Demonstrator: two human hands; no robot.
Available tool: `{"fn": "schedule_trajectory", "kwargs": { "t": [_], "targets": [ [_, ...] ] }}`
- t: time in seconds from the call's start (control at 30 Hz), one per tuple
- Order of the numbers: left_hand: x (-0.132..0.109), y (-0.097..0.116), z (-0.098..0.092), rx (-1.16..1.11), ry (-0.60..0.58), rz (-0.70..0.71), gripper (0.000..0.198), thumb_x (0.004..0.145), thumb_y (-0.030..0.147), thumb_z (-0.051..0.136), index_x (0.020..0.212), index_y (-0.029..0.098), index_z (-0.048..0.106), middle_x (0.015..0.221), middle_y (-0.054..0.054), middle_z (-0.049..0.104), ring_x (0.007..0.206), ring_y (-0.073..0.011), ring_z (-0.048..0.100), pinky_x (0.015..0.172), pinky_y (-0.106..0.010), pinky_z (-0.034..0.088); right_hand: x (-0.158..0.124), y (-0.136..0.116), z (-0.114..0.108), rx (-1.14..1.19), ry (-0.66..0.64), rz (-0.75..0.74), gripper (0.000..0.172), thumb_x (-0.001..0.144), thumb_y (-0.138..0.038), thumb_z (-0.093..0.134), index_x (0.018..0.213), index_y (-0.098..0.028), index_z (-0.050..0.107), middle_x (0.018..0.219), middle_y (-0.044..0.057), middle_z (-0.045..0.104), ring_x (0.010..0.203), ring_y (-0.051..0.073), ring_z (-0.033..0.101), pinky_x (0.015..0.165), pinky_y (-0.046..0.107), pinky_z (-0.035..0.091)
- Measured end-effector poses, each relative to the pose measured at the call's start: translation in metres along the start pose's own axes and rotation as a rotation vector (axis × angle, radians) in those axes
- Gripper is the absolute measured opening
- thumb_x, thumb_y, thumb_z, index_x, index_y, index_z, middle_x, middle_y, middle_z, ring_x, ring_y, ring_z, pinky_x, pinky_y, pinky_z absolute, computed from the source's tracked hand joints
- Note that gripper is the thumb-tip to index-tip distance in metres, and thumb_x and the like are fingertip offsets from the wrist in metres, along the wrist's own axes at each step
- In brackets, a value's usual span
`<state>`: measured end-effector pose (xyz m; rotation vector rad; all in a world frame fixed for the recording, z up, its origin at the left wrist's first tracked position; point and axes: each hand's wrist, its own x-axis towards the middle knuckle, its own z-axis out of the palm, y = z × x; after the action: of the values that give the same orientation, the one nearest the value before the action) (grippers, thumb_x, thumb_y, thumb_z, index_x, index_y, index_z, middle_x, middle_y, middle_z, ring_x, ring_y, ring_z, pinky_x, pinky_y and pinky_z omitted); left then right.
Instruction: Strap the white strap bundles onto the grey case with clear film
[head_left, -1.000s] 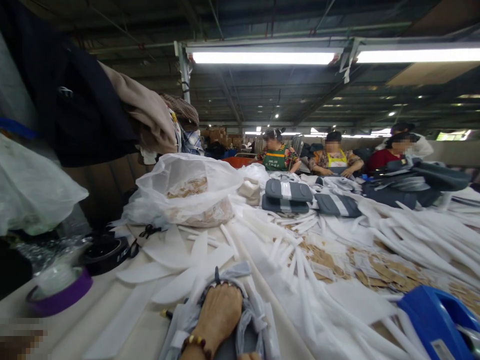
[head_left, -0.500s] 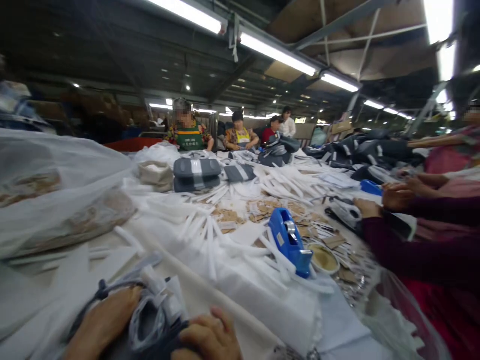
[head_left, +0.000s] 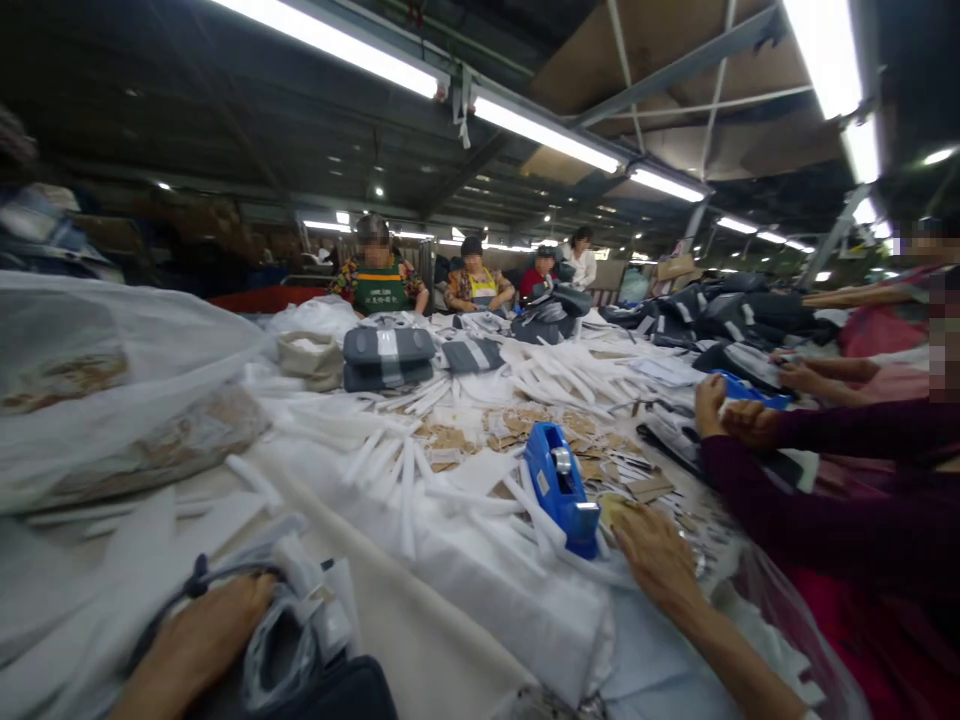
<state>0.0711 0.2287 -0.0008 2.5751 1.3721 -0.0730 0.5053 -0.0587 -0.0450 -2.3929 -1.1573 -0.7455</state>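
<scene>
My left hand (head_left: 199,645) lies at the bottom left on a grey and white strapped piece (head_left: 289,640), its fingers tucked into the straps and a dark cord. My right hand (head_left: 652,550) is stretched out flat to the right of a blue tape dispenser (head_left: 559,485), fingertips over a small yellowish dish (head_left: 613,506) that it mostly hides. A dark padded part (head_left: 352,692) sits just below the strapped piece.
White rolled strips (head_left: 405,470) and brown paper tags (head_left: 517,430) cover the table. A big clear plastic bag (head_left: 112,380) fills the left. Grey padded pieces (head_left: 386,355) lie farther back. A co-worker's maroon sleeve (head_left: 795,500) reaches in from the right; other people sit at the far end.
The view swung right from the plastic bag. My right hand left the strapped piece and reached out to the dish beside the tape dispenser. My left hand stayed on the piece.
</scene>
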Motion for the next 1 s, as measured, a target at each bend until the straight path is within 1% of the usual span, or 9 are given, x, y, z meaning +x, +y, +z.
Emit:
{"fn": "schedule_trajectory", "kwargs": {
  "t": [0.1, 0.23, 0.33, 0.43, 0.5, 0.67, 0.77, 0.87, 1.0],
  "targets": [
    [-0.010, 0.018, -0.014, 0.116, -0.116, -0.018, 0.041, 0.086, 0.017, 0.021, 0.088, 0.016, 0.062, 0.097, -0.013, 0.069, 0.090, -0.0245, 0.066, 0.077, -0.036, 0.048, 0.007, 0.002, 0.003, -0.051, 0.001, -0.016, 0.037, 0.087, -0.038, 0.034, 0.079, -0.022, 0.067, 0.102, 0.014, 0.063, 0.102, 0.032, 0.052, 0.082, 0.053, 0.041],
    [-0.012, 0.028, -0.020, 0.148, -0.132, -0.062, 0.041, 0.087, 0.014, 0.020, 0.091, 0.014, 0.061, 0.101, -0.013, 0.068, 0.096, -0.0228, 0.064, 0.082, -0.034, 0.046, 0.019, -0.024, -0.024, 0.029, 0.156, -0.143, 0.046, 0.091, -0.044, 0.027, 0.085, -0.018, 0.065, 0.095, 0.016, 0.064, 0.092, 0.029, 0.057, 0.081, 0.045, 0.044],
    [-0.012, 0.027, -0.019, 0.153, -0.122, -0.071, 0.039, 0.088, 0.013, 0.022, 0.094, 0.015, 0.061, 0.101, -0.012, 0.068, 0.097, -0.0206, 0.063, 0.084, -0.031, 0.045, 0.021, -0.073, -0.050, 0.316, 0.093, -0.318, 0.036, 0.089, -0.049, 0.042, 0.072, -0.022, 0.060, 0.073, 0.006, 0.063, 0.071, 0.019, 0.060, 0.070, 0.032, 0.047],
    [-0.012, 0.026, -0.017, 0.159, -0.110, -0.066, 0.039, 0.088, 0.013, 0.024, 0.094, 0.014, 0.062, 0.098, -0.013, 0.069, 0.094, -0.0210, 0.064, 0.080, -0.031, 0.046, 0.014, -0.139, -0.057, 0.505, -0.119, -0.409, 0.041, 0.091, -0.043, 0.045, 0.056, -0.022, 0.045, 0.053, -0.002, 0.049, 0.047, 0.011, 0.050, 0.048, 0.022, 0.040],
    [-0.013, 0.026, -0.017, 0.160, -0.103, -0.057, 0.039, 0.087, 0.011, 0.024, 0.093, 0.013, 0.063, 0.095, -0.014, 0.069, 0.091, -0.0222, 0.065, 0.077, -0.032, 0.047, 0.010, -0.181, -0.049, 0.554, -0.214, -0.474, 0.038, 0.094, -0.039, 0.037, 0.062, -0.021, 0.047, 0.060, -0.001, 0.053, 0.051, 0.011, 0.053, 0.050, 0.022, 0.040],
    [-0.013, 0.024, -0.013, 0.146, -0.060, -0.016, 0.038, 0.086, 0.011, 0.026, 0.093, 0.011, 0.063, 0.097, -0.016, 0.068, 0.091, -0.0249, 0.065, 0.078, -0.036, 0.048, 0.013, -0.252, -0.011, 0.495, -0.198, -0.628, 0.010, 0.088, -0.022, 0.048, 0.086, -0.018, 0.058, 0.087, 0.006, 0.061, 0.077, 0.018, 0.058, 0.065, 0.028, 0.043],
    [-0.013, 0.022, -0.010, 0.132, -0.037, -0.003, 0.038, 0.085, 0.011, 0.027, 0.094, 0.009, 0.064, 0.096, -0.017, 0.068, 0.090, -0.0265, 0.065, 0.078, -0.038, 0.049, 0.024, -0.266, 0.008, 0.344, -0.193, -0.704, 0.009, 0.078, -0.012, 0.057, 0.083, -0.019, 0.061, 0.093, 0.007, 0.064, 0.081, 0.022, 0.057, 0.067, 0.032, 0.040],
    [-0.013, 0.020, -0.008, 0.113, -0.018, 0.009, 0.038, 0.084, 0.010, 0.027, 0.093, 0.009, 0.065, 0.093, -0.018, 0.069, 0.087, -0.0274, 0.066, 0.076, -0.039, 0.049, 0.034, -0.267, 0.019, 0.128, -0.124, -0.615, 0.015, 0.074, -0.003, 0.055, 0.077, -0.015, 0.064, 0.099, 0.013, 0.065, 0.088, 0.027, 0.056, 0.071, 0.037, 0.038],
    [-0.013, 0.019, -0.006, 0.088, 0.000, 0.026, 0.038, 0.083, 0.009, 0.029, 0.091, 0.009, 0.066, 0.090, -0.018, 0.069, 0.085, -0.0280, 0.066, 0.075, -0.041, 0.050, 0.031, -0.278, 0.028, 0.227, -0.037, -0.738, 0.023, 0.079, -0.010, 0.054, 0.098, -0.017, 0.064, 0.105, 0.010, 0.064, 0.099, 0.025, 0.052, 0.082, 0.037, 0.036]
  ]
}}
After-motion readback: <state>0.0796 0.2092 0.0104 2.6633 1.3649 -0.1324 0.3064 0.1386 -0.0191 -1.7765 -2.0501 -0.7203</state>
